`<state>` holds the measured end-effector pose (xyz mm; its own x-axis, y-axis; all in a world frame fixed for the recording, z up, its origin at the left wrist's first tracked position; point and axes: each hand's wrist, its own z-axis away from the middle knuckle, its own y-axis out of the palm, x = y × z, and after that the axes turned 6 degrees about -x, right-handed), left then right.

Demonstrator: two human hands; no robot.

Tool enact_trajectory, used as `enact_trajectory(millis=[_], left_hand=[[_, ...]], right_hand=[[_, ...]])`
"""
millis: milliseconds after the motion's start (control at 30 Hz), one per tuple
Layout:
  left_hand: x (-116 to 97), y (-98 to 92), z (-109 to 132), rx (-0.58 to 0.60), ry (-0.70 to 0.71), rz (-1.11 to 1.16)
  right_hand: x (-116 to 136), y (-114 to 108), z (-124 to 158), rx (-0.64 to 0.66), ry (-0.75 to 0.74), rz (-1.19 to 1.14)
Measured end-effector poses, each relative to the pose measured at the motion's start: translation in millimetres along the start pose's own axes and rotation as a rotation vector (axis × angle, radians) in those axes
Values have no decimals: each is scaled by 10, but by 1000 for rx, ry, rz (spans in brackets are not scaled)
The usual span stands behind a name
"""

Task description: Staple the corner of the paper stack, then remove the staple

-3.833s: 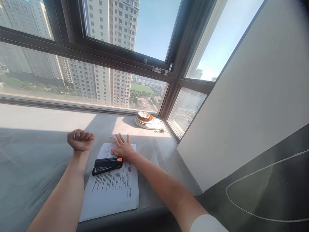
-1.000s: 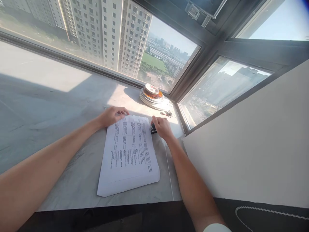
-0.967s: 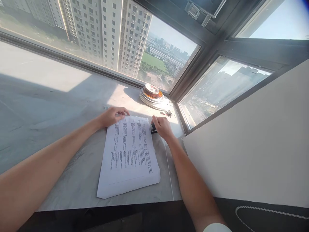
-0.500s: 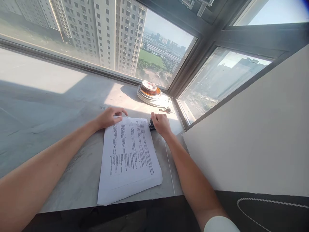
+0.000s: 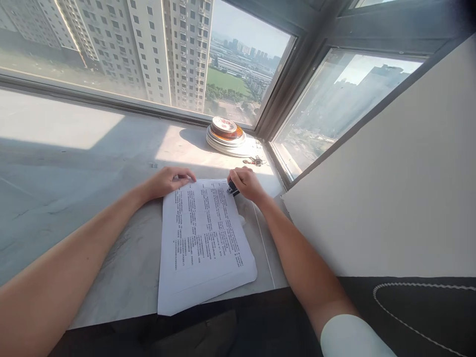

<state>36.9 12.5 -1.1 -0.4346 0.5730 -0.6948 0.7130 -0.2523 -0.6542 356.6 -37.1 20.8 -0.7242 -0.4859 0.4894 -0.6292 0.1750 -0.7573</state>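
A stack of printed paper (image 5: 206, 238) lies on the grey marble-look sill, its near edge reaching past the front rim. My left hand (image 5: 167, 182) rests on its far left corner, fingers apart and bent, fingertips touching the top edge. At the far right corner my right hand (image 5: 246, 183) is closed around a small black stapler (image 5: 233, 188). The stapler's front end overlaps the right edge of the page. Whether the sheet is between its jaws I cannot tell; my fingers hide most of the body.
A round stack of lids or dishes (image 5: 225, 136) stands beyond the paper by the window corner. Some keys (image 5: 256, 160) lie in front of it. A white wall (image 5: 390, 188) rises on the right. A twisted white cord (image 5: 401, 284) hangs at lower right.
My right hand has tilted the stapler, and its front end now sits farther over the page. The left index fingertip has come down onto the paper's top edge. The camera view has shifted slightly.
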Motion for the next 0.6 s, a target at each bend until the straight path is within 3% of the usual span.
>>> enact_trajectory(millis=[167, 367, 600], left_hand=[[11, 32, 11, 59, 13, 31], [-96, -14, 27, 216, 42, -10], [-206, 86, 15, 240, 168, -116]], right_hand=[[-123, -12, 14, -43, -163, 34], [-149, -29, 20, -27, -178, 36], [-129, 11, -14, -61, -175, 8]])
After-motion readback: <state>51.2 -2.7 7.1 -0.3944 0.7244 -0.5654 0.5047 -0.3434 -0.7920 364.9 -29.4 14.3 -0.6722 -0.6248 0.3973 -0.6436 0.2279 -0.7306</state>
